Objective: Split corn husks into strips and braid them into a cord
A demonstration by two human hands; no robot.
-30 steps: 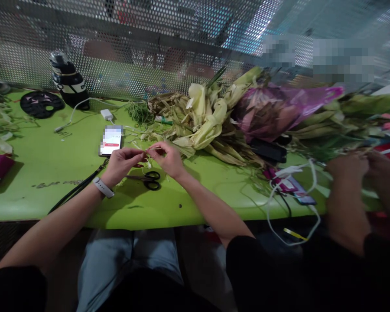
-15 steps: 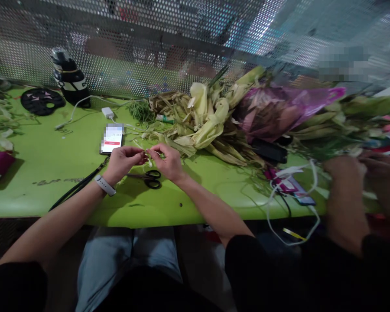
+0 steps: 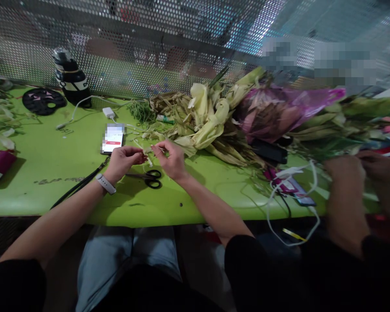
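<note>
My left hand (image 3: 123, 162), with a pale band on the wrist, pinches a small pale strip, seemingly corn husk (image 3: 149, 162), that dangles below the fingertips. A short way to its right, my right hand (image 3: 171, 161) has thumb and fingertips pressed together near the same strip; whatever they grip is too small to make out. Under the hands lie black-handled scissors (image 3: 153, 178), their blades partly covered by the left hand. A lit phone (image 3: 113, 139) rests just behind my left hand. Dry corn husks (image 3: 211, 125) are heaped beyond my right hand.
A dark bottle (image 3: 72, 82) and a black palette-shaped piece (image 3: 43, 102) stand at the back left of the green table (image 3: 68, 190). A magenta box (image 3: 0, 167) sits at the left edge. On the right are a purple bag (image 3: 279, 110), white cables (image 3: 269, 216) and another person's hands (image 3: 344, 169).
My right hand has drawn slightly up and to the right, widening the gap between my fingertips. My left hand stays nearly where it was.
</note>
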